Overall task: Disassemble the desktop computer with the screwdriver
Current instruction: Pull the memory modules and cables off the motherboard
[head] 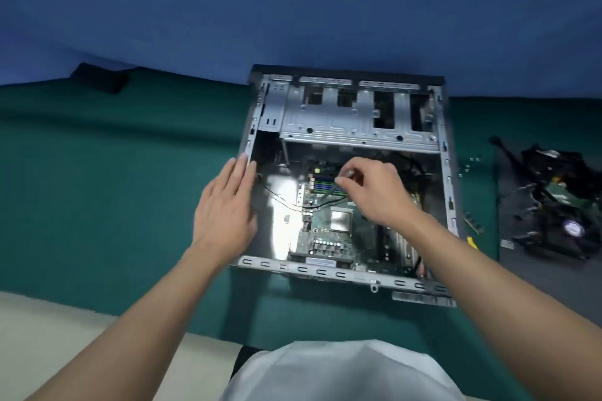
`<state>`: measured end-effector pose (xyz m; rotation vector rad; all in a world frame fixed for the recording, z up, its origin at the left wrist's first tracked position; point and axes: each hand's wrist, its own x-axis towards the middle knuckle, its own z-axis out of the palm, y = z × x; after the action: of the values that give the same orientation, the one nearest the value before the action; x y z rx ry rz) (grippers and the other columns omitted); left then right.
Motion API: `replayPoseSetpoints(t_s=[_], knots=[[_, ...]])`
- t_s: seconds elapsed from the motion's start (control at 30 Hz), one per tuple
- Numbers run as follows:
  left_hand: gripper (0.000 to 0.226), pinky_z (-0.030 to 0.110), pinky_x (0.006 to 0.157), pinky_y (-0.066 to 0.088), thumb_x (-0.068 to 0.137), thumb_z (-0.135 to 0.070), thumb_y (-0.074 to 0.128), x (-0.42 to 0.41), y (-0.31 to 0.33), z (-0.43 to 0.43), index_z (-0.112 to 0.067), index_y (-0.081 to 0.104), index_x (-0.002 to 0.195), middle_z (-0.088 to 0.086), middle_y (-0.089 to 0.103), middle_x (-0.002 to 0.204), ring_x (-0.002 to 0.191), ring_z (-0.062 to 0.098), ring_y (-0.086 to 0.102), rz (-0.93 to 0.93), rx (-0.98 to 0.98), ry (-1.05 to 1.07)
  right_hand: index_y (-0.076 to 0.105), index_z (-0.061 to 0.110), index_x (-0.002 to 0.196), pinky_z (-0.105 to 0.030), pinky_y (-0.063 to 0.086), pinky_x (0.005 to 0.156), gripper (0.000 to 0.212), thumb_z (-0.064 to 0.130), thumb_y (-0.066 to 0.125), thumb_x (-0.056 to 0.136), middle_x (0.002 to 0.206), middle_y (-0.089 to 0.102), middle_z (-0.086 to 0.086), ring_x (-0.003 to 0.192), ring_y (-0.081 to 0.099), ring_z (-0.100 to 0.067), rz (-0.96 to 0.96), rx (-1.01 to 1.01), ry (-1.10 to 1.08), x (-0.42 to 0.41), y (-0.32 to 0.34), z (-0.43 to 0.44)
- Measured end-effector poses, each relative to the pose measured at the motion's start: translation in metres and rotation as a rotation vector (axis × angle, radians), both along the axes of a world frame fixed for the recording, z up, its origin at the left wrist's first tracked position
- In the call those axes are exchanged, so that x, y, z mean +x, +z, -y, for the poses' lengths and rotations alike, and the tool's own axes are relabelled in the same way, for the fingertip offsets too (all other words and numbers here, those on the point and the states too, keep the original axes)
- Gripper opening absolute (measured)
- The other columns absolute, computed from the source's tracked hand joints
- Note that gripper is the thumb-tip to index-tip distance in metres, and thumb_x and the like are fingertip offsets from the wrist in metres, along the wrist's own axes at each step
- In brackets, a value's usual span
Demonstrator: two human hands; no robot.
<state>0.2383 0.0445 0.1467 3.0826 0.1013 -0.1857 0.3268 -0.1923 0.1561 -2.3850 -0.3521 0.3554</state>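
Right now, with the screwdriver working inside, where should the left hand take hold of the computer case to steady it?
I'd grip the computer case by its left wall rim, coming from outside on the left. It lies open side up, so that folded edge is exposed; the left hand rests flat there. The right hand and screwdriver fill the inside.

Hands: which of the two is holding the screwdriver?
The right hand pinches the screwdriver over the motherboard inside the computer case; the left hand holds nothing and rests flat, fingers straight, against the case's left edge.
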Motion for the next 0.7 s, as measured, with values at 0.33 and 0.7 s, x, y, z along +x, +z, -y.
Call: replayPoseSetpoints(t_s=[0.33, 0.7], knots=[[0.082, 0.025, 0.071, 0.049, 0.092, -0.015, 0.048, 0.016, -0.008, 0.003, -0.017, -0.006, 0.153, -0.013, -0.017, 0.159, 0.135, 0.014, 0.027, 0.028, -0.223, 0.08, 0.064, 0.01, 0.103, -0.024, 0.039, 0.066, 0.017, 0.023, 0.055, 0.097, 0.085, 0.063, -0.001, 0.073, 0.052, -0.013, 0.089, -0.218, 0.105, 0.019, -0.032, -0.052], [0.095, 0.031, 0.054, 0.033, 0.08, 0.001, 0.054, 0.015, -0.013, 0.006, -0.023, -0.002, 0.153, -0.017, -0.017, 0.158, 0.073, 0.019, 0.042, -0.032, -0.204, 0.152, 0.063, 0.005, 0.1, -0.029, 0.048, 0.066, 0.017, 0.02, 0.056, 0.096, 0.084, 0.063, -0.006, 0.07, 0.059, -0.018, 0.117, -0.319, 0.265, 0.033, -0.046, -0.067]])
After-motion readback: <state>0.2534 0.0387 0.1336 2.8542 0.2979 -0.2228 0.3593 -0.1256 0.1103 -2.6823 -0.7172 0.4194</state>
